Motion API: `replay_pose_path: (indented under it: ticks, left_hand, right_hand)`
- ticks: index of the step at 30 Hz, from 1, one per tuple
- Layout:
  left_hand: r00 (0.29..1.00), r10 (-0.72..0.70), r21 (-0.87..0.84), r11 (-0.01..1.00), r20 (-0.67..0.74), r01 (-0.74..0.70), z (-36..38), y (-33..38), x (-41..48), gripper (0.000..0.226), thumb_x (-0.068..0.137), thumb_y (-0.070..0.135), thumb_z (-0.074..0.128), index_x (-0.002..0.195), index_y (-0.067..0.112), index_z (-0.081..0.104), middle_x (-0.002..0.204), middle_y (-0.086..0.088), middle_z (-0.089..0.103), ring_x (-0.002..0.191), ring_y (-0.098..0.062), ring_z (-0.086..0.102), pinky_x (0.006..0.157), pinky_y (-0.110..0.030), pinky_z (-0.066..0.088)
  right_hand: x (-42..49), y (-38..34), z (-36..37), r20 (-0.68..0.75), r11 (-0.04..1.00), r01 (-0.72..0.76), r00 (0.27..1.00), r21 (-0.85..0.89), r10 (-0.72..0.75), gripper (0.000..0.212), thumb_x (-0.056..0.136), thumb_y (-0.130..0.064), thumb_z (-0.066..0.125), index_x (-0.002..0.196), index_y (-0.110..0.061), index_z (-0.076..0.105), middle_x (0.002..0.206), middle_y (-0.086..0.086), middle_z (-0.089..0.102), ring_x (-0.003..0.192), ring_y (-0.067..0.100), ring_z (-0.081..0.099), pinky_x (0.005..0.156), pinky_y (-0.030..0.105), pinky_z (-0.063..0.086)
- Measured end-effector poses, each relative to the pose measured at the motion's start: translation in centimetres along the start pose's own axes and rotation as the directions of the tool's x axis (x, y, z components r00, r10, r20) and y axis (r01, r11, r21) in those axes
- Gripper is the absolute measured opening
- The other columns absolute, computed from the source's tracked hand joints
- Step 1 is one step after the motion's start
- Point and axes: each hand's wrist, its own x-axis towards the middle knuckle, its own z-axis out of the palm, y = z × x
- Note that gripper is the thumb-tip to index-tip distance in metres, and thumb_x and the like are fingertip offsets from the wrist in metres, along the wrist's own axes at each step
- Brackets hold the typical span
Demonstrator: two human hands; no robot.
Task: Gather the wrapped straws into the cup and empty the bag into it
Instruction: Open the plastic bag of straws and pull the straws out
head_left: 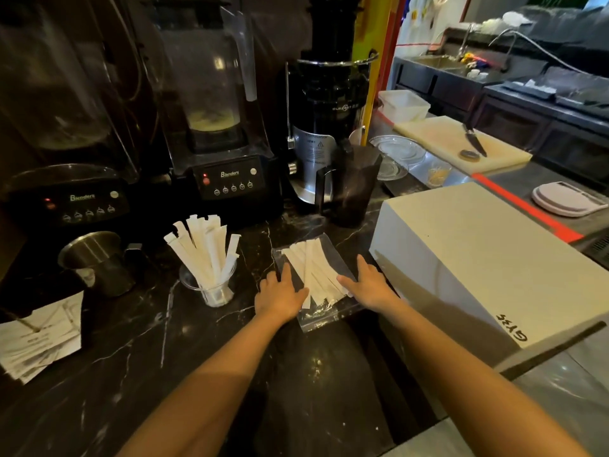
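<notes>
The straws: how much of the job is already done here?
Done: a bunch of straws stands in the cup. In hand: the left hand and right hand rest on the bag, which lies flat on the counter. Left: the bag's straws are not yet in the cup.

Two black blenders (227, 179) stand at the back of the dark marble counter (138, 341), a juicer (326, 127) beside them. A steel pitcher (99, 262) sits left; a knife (474, 141) lies on a cutting board (438, 133).

We cannot read the blurred receipts (39, 334), cut off at the frame's left; the bag (316, 272) hides its straws' far ends.
</notes>
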Motion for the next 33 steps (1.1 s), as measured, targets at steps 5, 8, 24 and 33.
replay_pose_path:
  ticks: [5, 8, 24, 33]
  left_hand:
    - [0.999, -0.035, -0.115, 0.993, -0.004, 0.034, 1.7, 0.5, -0.5, 0.074, 0.087, 0.036, 0.052, 0.145, 0.012, 0.013, 0.144, -0.018, 0.027, 0.132, -0.035, 0.031, 0.107, -0.044, 0.033]
    - [0.999, -0.031, -0.157, 0.987, -0.009, 0.029, 2.5, 0.7, -0.8, 0.071, 0.086, 0.031, 0.055, 0.143, 0.013, 0.017, 0.141, -0.018, 0.029, 0.125, -0.036, 0.040, 0.104, -0.042, 0.037]
    - [1.000, -0.021, -0.410, 0.912, -0.014, 0.013, 1.8, -0.4, -1.3, 0.024, 0.081, 0.007, 0.062, 0.105, 0.006, 0.061, 0.120, -0.015, 0.059, 0.107, -0.028, 0.056, 0.085, -0.031, 0.044]
    - [0.997, 0.072, -0.558, 0.826, -0.042, -0.083, -1.6, -2.0, -2.6, 0.019, 0.082, 0.005, 0.061, 0.101, 0.003, 0.066, 0.088, -0.004, 0.059, 0.071, -0.006, 0.053, 0.061, -0.013, 0.045]
  right_hand:
    - [0.4, 0.8, 1.1, -0.016, 0.996, -0.061, 0.998, 0.060, 0.062, 0.072, 0.091, -0.040, 0.047, 0.145, -0.008, 0.013, 0.154, 0.016, 0.022, 0.141, 0.036, 0.021, 0.113, 0.047, 0.025]
    - [0.7, 0.8, 1.4, -0.046, 0.987, -0.076, 0.995, 0.144, 0.084, 0.067, 0.090, -0.032, 0.052, 0.144, -0.007, 0.019, 0.153, 0.016, 0.025, 0.139, 0.035, 0.027, 0.112, 0.044, 0.029]
    - [-0.2, 1.7, 1.7, -0.001, 0.941, -0.054, 0.998, 0.333, 0.057, 0.020, 0.081, -0.004, 0.065, 0.083, -0.014, 0.048, 0.099, 0.012, 0.058, 0.087, 0.020, 0.061, 0.059, 0.018, 0.050]
    - [-2.5, -0.2, 0.0, 0.040, 0.919, 0.028, 0.998, 0.394, -0.047, 0.019, 0.078, -0.003, 0.067, 0.071, -0.016, 0.055, 0.081, 0.005, 0.057, 0.079, 0.016, 0.057, 0.070, 0.025, 0.049]
